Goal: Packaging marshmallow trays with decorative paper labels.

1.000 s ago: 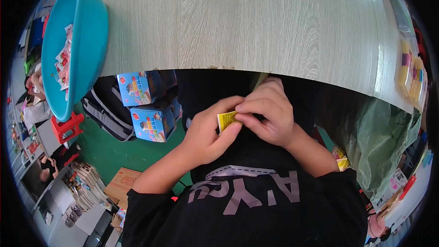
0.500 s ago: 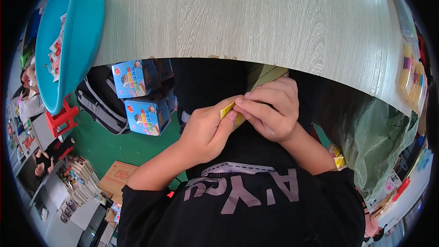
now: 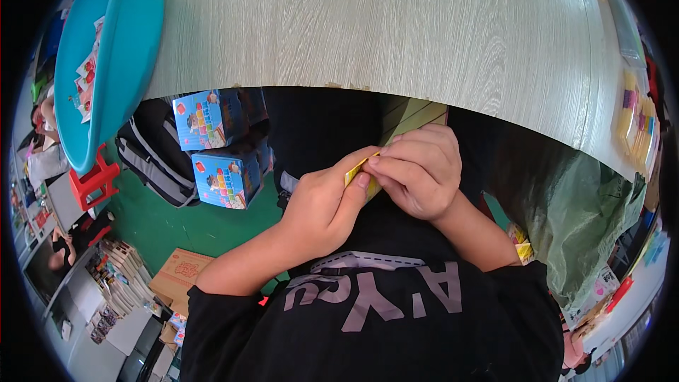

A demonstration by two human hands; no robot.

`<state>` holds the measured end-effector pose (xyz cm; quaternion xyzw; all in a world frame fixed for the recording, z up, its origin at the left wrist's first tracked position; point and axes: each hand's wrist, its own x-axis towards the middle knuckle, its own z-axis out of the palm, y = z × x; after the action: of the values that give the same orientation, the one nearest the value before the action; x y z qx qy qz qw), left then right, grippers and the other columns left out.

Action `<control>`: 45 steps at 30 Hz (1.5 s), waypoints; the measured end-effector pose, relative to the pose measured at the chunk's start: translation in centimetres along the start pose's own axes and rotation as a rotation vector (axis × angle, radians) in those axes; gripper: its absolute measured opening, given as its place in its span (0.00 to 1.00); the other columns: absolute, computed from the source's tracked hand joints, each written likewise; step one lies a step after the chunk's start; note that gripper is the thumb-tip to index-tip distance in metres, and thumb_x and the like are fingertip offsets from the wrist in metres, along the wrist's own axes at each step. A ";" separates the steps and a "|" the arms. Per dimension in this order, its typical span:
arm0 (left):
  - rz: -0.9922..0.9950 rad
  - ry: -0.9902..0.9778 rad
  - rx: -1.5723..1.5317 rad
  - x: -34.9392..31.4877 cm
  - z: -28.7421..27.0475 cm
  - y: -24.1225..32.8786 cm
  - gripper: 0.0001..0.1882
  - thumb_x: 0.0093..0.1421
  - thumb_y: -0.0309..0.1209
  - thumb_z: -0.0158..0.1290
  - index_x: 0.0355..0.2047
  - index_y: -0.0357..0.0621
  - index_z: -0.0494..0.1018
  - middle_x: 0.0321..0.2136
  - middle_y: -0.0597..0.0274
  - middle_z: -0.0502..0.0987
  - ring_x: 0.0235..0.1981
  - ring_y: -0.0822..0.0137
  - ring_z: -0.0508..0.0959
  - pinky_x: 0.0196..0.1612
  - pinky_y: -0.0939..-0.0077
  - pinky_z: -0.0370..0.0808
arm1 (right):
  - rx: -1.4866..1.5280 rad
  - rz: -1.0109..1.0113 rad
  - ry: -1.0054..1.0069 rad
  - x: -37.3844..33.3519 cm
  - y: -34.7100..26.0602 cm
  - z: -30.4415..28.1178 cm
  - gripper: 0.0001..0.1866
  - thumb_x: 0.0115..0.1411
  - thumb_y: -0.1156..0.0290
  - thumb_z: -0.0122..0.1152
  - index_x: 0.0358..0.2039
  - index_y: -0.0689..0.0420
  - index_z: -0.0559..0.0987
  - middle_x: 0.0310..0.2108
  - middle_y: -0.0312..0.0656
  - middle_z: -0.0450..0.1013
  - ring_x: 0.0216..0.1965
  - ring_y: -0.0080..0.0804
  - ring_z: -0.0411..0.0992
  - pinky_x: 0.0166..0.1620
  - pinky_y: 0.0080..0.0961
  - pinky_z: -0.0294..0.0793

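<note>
A small, thin yellow piece, like folded card or a flat packet, is held in front of my lap, just off the table's near edge. My left hand grips it between thumb and fingers from the left. From the right, my right hand pinches its upper edge with thumb and fingertips. The two hands meet around it and hide most of its surface, so its exact kind does not show.
The wood-grain table curves ahead. A turquoise basin with small packets stands at its left. Below are blue printed boxes, a grey-black backpack and a red stool. A green translucent bag hangs on the right.
My fingers have shifted slightly on the yellow piece, which sits a little further right. Both hands still hold it. A person far left has moved their arms.
</note>
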<state>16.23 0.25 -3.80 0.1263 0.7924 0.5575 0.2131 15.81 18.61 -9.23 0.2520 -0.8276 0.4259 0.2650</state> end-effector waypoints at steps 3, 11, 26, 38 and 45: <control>-0.010 -0.010 -0.003 -0.1 -0.1 0.1 0.16 0.69 0.26 0.44 0.55 0.32 0.70 0.27 0.46 0.78 0.25 0.53 0.81 0.32 0.68 0.76 | 0.019 -0.003 -0.001 0.1 -0.1 0.0 0.15 0.46 0.71 0.76 0.35 0.51 0.82 0.35 0.34 0.75 0.36 0.33 0.75 0.37 0.30 0.72; 0.027 -0.003 0.023 0.0 -0.2 0.0 0.17 0.69 0.27 0.45 0.55 0.31 0.69 0.32 0.40 0.79 0.32 0.45 0.82 0.35 0.64 0.77 | 0.080 0.044 0.000 0.2 0.3 0.2 0.16 0.46 0.71 0.76 0.35 0.52 0.81 0.36 0.36 0.75 0.36 0.34 0.75 0.38 0.29 0.73; -0.004 0.016 -0.008 -0.2 0.0 -0.2 0.18 0.69 0.27 0.44 0.56 0.31 0.67 0.32 0.41 0.80 0.30 0.46 0.82 0.34 0.63 0.77 | -0.071 0.007 -0.016 0.1 -0.1 -0.1 0.15 0.45 0.69 0.74 0.36 0.51 0.85 0.37 0.32 0.76 0.36 0.31 0.73 0.36 0.29 0.69; -0.016 0.045 -0.031 -0.4 0.3 -0.2 0.18 0.68 0.26 0.45 0.56 0.29 0.68 0.31 0.41 0.79 0.30 0.50 0.83 0.34 0.66 0.77 | 0.001 0.059 -0.018 0.4 -0.2 0.1 0.14 0.45 0.72 0.76 0.35 0.54 0.84 0.36 0.37 0.79 0.35 0.34 0.75 0.36 0.28 0.72; -0.003 0.059 -0.068 -0.4 0.4 -0.4 0.18 0.68 0.25 0.44 0.55 0.28 0.67 0.32 0.42 0.80 0.30 0.51 0.83 0.34 0.67 0.78 | 0.062 0.100 -0.015 0.3 -0.1 0.2 0.13 0.45 0.75 0.76 0.32 0.56 0.82 0.36 0.39 0.79 0.34 0.35 0.75 0.36 0.27 0.73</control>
<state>16.78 0.25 -4.16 0.1012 0.7791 0.5873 0.1948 15.58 18.32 -9.12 0.2218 -0.8274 0.4622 0.2293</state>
